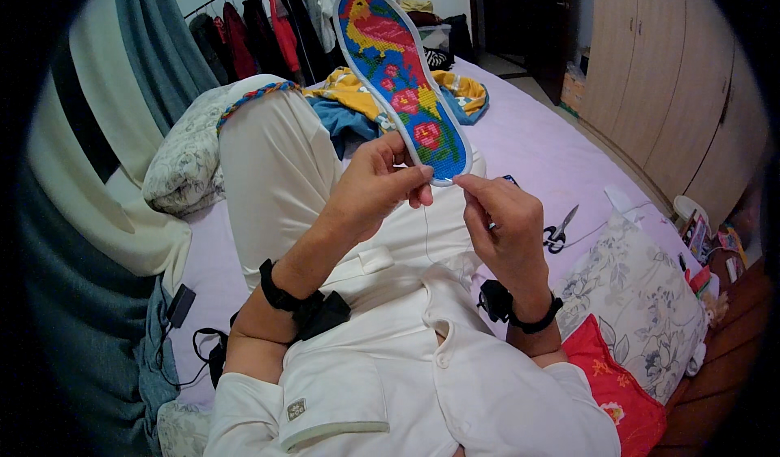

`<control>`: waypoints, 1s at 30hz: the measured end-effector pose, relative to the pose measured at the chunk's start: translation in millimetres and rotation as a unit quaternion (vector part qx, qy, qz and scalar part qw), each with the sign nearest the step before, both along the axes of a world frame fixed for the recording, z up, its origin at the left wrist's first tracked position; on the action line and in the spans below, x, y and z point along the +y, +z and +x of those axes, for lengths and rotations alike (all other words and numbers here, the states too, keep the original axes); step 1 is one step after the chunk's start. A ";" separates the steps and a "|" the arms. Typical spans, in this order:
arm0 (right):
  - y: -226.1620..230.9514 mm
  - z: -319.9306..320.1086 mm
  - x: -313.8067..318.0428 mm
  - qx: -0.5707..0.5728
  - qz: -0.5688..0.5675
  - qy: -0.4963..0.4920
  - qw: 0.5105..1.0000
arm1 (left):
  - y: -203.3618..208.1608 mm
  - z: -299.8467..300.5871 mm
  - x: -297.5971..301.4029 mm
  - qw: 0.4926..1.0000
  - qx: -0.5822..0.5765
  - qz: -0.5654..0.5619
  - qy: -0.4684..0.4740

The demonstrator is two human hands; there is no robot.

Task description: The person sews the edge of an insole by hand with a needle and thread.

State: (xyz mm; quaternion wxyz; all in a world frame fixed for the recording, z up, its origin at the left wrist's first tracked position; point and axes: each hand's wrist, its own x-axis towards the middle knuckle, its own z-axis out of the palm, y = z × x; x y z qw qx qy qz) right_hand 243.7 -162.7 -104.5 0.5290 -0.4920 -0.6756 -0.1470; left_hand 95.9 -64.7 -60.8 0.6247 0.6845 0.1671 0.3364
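**Insole [402,87]: Two-Hand Hold at the Heel**

The left hand [378,182] pinches the insole near its heel, apparently to steady it upright above the bed [544,152]. The right hand [508,213] closes its fingertips at the heel rim, probably for fine control; anything gripped is indistinguishable. Thread [427,225] hangs below. Scissors [557,234] lie seemingly within reach.

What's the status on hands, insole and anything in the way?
Left hand gripping insole near its lower end. Right hand at its bottom edge. Nothing blocking: thread hangs below, scissors lie aside on bed.
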 end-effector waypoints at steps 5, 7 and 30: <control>-0.2 1.5 0.4 -0.013 0.005 -0.003 1.000 | 1.2 2.2 -1.5 1.000 0.008 -0.004 0.011; -0.7 2.4 0.6 -0.013 0.002 -0.001 1.000 | 3.3 2.0 -3.3 1.000 0.018 -0.002 0.010; -2.1 7.8 5.3 0.046 0.003 0.045 0.998 | -3.0 6.4 0.1 0.999 0.028 0.019 -0.014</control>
